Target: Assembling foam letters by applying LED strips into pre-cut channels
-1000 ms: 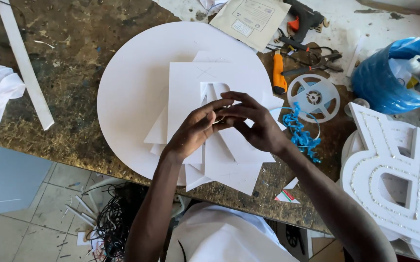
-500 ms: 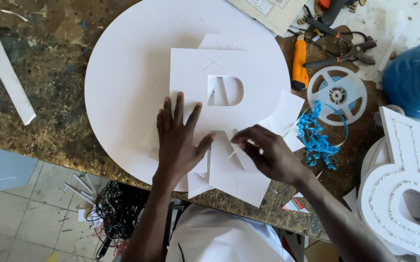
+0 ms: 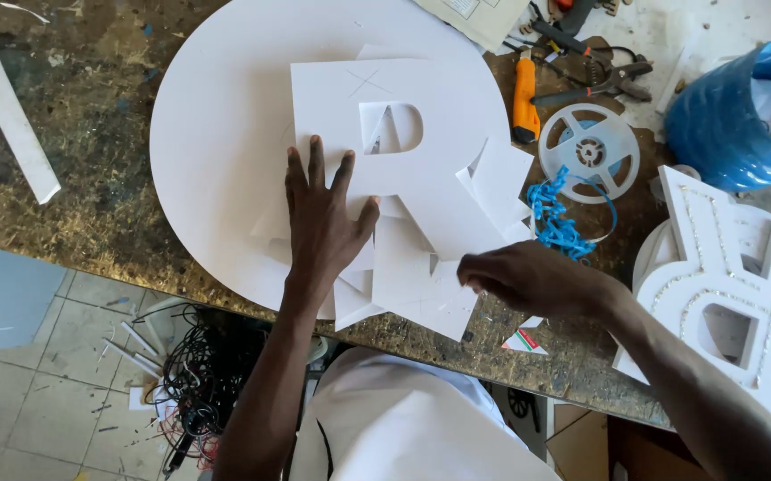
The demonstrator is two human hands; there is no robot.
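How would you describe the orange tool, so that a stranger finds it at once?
Start at the big white disc on the workbench. Just off its right edge lies the orange knife, beside a clear empty reel. It is the only orange thing lying there.

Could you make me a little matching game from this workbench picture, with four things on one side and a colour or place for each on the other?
Things:
1. utility knife
2. empty reel
3. tangled cord
4. left hand

Descriptions:
A. blue, beside the white sheets
B. orange handle
C. pressed flat on the white letter cutout
D. clear plastic, round, with spokes

Pairs: 1-B, 2-D, 3-A, 4-C
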